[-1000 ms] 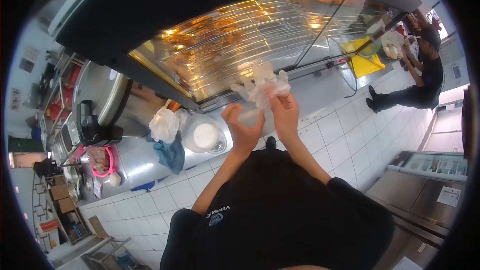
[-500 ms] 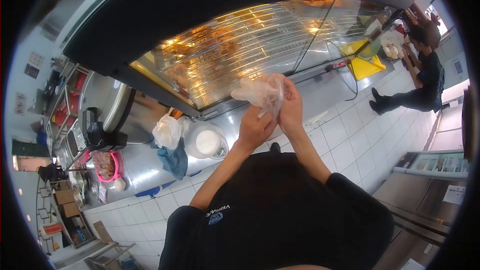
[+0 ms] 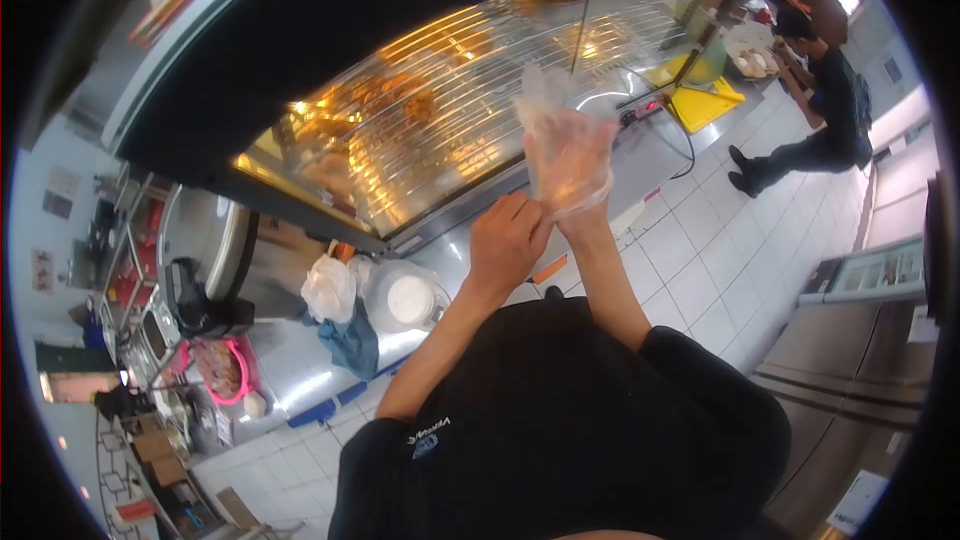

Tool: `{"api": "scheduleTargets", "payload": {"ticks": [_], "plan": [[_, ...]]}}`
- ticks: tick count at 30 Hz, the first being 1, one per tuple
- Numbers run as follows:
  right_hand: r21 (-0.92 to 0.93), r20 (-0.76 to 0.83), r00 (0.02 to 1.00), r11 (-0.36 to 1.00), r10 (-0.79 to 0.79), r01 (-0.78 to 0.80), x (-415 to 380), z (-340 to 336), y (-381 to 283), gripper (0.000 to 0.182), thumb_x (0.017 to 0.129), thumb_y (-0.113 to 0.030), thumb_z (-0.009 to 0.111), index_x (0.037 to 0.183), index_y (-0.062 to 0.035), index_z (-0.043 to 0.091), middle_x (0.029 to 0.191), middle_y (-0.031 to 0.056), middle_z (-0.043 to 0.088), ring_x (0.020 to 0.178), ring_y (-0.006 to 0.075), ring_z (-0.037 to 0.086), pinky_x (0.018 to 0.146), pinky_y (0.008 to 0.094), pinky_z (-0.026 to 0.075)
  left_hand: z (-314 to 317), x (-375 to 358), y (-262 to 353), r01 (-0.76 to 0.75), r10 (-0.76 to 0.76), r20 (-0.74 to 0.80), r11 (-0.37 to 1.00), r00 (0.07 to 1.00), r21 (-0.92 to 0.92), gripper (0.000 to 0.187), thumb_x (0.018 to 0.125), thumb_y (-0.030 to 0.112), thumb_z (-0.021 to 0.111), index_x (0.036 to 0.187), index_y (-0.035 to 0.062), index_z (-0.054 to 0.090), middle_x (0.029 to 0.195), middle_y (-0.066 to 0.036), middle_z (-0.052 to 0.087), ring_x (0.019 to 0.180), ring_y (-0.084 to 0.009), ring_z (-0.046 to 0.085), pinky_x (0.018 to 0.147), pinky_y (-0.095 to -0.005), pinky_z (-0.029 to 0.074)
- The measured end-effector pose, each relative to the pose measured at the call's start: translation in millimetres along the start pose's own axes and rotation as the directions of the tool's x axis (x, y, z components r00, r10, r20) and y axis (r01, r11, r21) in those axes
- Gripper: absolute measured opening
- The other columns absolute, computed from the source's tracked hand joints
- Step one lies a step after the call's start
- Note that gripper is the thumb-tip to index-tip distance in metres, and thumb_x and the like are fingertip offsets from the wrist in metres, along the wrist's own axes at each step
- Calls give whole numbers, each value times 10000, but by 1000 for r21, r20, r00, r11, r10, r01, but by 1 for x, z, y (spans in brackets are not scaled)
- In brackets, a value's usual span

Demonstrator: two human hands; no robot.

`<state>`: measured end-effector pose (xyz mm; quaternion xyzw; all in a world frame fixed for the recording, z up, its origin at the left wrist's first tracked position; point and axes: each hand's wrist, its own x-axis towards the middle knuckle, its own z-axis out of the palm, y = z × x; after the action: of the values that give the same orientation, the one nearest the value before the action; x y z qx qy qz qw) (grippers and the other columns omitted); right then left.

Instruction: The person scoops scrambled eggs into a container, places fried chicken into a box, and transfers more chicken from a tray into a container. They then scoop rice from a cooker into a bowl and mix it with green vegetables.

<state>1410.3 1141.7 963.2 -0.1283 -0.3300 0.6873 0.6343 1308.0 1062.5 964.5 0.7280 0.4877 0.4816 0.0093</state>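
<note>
A clear plastic glove (image 3: 545, 88) hangs over my right hand (image 3: 572, 162), its loose tip sticking up past the fingers. Through the thin plastic, the right fingers look raised and apart. My left hand (image 3: 508, 245) is closed at the glove's cuff, by the right wrist, pinching its edge. Both hands are in front of a glass-fronted display case (image 3: 440, 215) with wire racks and browned food (image 3: 400, 105) under warm light.
On the steel counter at left are a white plastic bag (image 3: 330, 290), a blue cloth (image 3: 350, 342), a round white container (image 3: 408, 300) and a pink basket (image 3: 245, 370) of food. A yellow board (image 3: 708, 106) lies at right, near another person (image 3: 835, 90).
My right hand has slid up into the glove, which was bunched between both hands before. Its fingers have spread inside, and the left hand has shifted to the cuff.
</note>
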Motion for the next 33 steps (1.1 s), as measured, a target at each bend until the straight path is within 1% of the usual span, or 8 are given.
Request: {"api": "scheduleTargets", "payload": {"ticks": [9,11,13,15,18,26,30,33], "plan": [[-585,179,974,811,142,-11,14,-38,-47,570,954,-393,524,1442,-115,427,1557,84,302,1361,224,377,1146,362,257,44,-53,25,59,48,419,969,907,-240,167,827,86,668,714,9,572,683,-119,550,606,-297,571,566,-385,455],[-923,349,922,110,-164,369,63,-110,-79,476,928,-255,578,1373,-99,509,1517,87,372,1357,212,389,1130,349,287,53,-65,30,216,-42,536,940,843,-265,165,845,116,673,751,2,599,702,-124,576,626,-293,590,592,-374,468],[-819,380,834,-565,-400,102,110,-162,-130,407,898,-209,608,1279,-69,576,1387,133,512,1294,257,469,1060,330,384,53,-69,27,420,-188,613,869,768,-260,175,868,150,674,792,0,627,722,-128,604,648,-280,614,619,-357,482],[-875,-284,636,464,-717,133,157,-154,-174,395,870,-248,630,1212,-51,605,1249,170,598,1177,303,554,999,351,431,56,-77,14,576,-377,623,804,685,-147,199,891,200,668,869,4,649,897,-144,685,741,-253,681,673,-338,522],[-895,-441,661,351,-607,-275,217,-203,-226,471,820,-258,628,1229,-31,577,1202,235,604,1172,314,550,1002,411,417,82,-107,-18,735,-599,539,676,592,-55,224,913,228,652,938,6,661,912,-150,698,772,-241,687,702,-339,520],[-964,-220,668,264,-711,-36,241,-266,-189,293,873,-152,597,1136,-23,614,1061,156,660,1078,305,583,929,378,448,167,-50,-8,819,-713,466,572,523,-44,271,942,261,627,1050,13,644,952,-131,705,834,-214,678,754,-325,523],[-786,375,818,-617,-436,31,219,-258,-207,398,902,-172,577,1282,-62,526,1190,161,619,1118,306,576,952,373,450,212,-3,25,799,-606,617,597,502,-63,283,930,247,645,1090,14,625,981,-138,701,867,-235,680,791,-341,523],[-985,154,931,20,-330,170,232,-202,-269,397,934,-245,520,1303,-97,518,1239,158,588,1156,328,548,990,381,421,229,10,43,793,-574,673,609,466,-30,304,935,255,639,1116,13,611,1011,-136,694,900,-239,680,805,-341,520]]}}
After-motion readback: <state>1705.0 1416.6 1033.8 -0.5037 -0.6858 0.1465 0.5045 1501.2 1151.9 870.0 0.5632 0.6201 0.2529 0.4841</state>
